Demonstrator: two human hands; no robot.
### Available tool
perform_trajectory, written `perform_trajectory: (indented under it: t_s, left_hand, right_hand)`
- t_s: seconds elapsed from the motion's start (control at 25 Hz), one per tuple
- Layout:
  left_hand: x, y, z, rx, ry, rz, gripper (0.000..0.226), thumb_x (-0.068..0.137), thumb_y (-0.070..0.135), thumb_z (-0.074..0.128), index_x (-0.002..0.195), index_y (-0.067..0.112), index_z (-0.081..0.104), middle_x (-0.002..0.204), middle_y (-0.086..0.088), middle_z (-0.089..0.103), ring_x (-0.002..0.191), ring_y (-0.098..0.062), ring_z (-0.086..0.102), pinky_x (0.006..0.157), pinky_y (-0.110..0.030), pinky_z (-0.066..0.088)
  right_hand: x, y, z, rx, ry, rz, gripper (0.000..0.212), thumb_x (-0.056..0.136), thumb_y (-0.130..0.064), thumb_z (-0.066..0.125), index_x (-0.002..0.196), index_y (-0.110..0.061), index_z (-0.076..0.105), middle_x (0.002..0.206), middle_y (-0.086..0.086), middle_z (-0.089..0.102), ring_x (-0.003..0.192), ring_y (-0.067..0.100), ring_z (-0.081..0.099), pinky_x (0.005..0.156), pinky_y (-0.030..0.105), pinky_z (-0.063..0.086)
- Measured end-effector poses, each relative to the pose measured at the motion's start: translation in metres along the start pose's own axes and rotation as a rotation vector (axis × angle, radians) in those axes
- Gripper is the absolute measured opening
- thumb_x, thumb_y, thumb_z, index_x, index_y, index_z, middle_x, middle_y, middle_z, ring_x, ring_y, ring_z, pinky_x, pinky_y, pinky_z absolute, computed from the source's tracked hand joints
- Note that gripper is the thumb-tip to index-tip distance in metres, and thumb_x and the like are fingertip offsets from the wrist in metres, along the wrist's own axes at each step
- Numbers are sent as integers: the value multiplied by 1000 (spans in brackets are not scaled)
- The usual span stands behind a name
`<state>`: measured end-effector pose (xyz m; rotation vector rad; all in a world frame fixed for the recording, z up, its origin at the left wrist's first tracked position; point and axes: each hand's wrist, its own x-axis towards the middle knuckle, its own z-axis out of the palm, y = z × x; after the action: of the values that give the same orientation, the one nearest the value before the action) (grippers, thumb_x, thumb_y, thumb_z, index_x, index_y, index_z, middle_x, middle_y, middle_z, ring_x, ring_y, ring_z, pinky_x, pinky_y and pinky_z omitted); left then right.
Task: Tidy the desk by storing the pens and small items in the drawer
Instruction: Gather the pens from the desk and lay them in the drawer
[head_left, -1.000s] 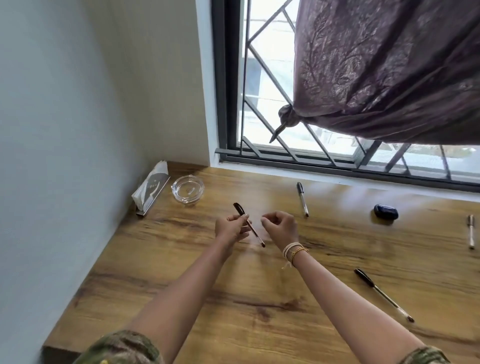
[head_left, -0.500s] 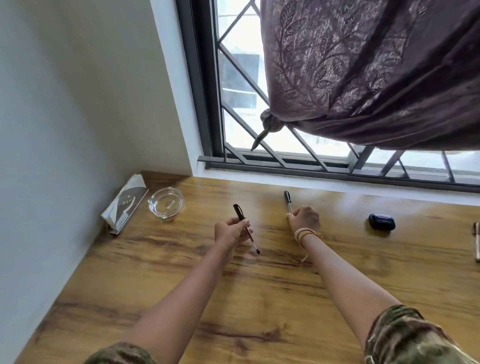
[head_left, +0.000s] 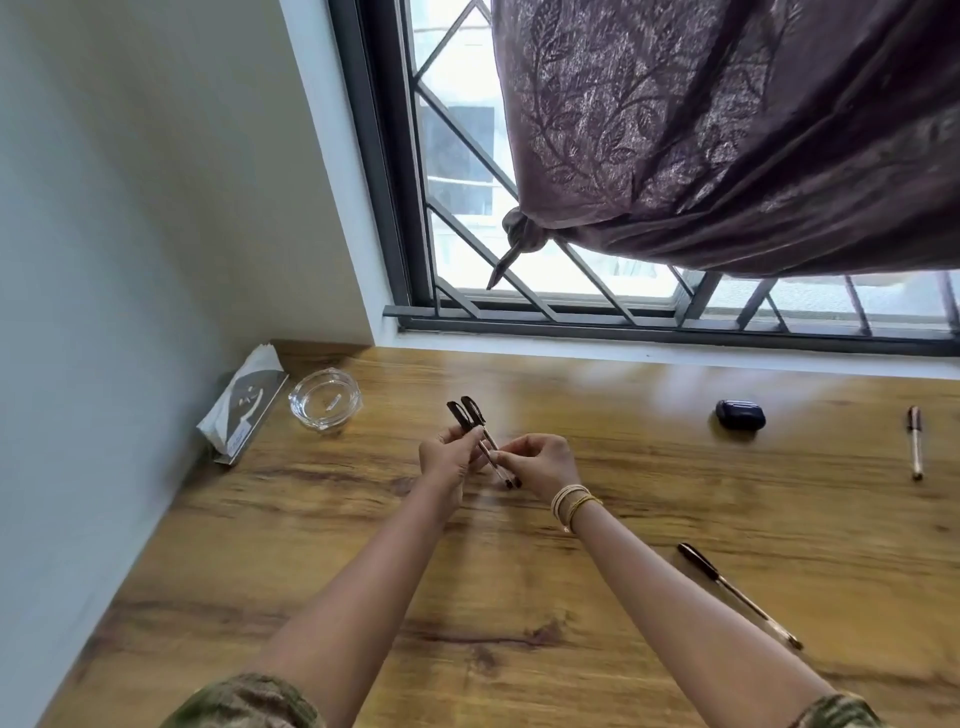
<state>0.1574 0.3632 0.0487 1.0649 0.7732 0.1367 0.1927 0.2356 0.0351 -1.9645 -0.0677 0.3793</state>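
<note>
Two black-capped pens (head_left: 470, 415) are held side by side above the middle of the wooden desk (head_left: 519, 597), caps pointing away from me. My left hand (head_left: 448, 457) grips them around the barrels. My right hand (head_left: 543, 460) pinches the right-hand pen near its lower end. A third black-capped pen (head_left: 737, 595) lies on the desk to the right of my right forearm. A brown and cream pen (head_left: 915, 441) lies far right. A small dark blue case (head_left: 740, 414) sits toward the window. No drawer is in view.
A clear glass ashtray (head_left: 324, 397) and a tissue pack in a holder (head_left: 244, 402) stand in the back left corner by the wall. A barred window (head_left: 571, 291) with a knotted purple curtain (head_left: 727, 130) runs behind the desk.
My right hand picked up the pen that lay near the window and brought it back beside the pen in my left hand. Both pens are now held together.
</note>
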Motion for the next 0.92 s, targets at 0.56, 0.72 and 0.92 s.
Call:
perform_trajectory:
  t_s: [0.56, 0.72, 0.92]
  left_hand:
    - [-45, -45, -14, 176, -252, -70, 13, 81, -1, 72, 93, -4, 66, 75, -15, 68, 53, -13, 67, 49, -23, 54]
    - [-63, -76, -11, 230, -284, -86, 17, 79, 0, 74, 95, -2, 66, 81, -16, 71, 65, -19, 70, 66, -34, 60]
    - [-81, -96, -7, 223, -279, -134, 30, 77, 0, 76, 104, -7, 65, 87, -20, 71, 76, -28, 71, 77, -42, 59]
  right_hand:
    - [-87, 33, -10, -1, 205, 53, 21, 73, -32, 80, 75, -13, 71, 71, 1, 71, 62, 11, 63, 63, 30, 56]
    - [-117, 54, -33, -409, 458, -35, 6, 82, -13, 66, 85, -11, 71, 78, 1, 68, 70, 14, 62, 64, 22, 48]
    - [-134, 87, -68, -806, 593, -85, 30, 75, -4, 67, 105, -5, 67, 96, 14, 64, 92, 33, 61, 81, 41, 53]
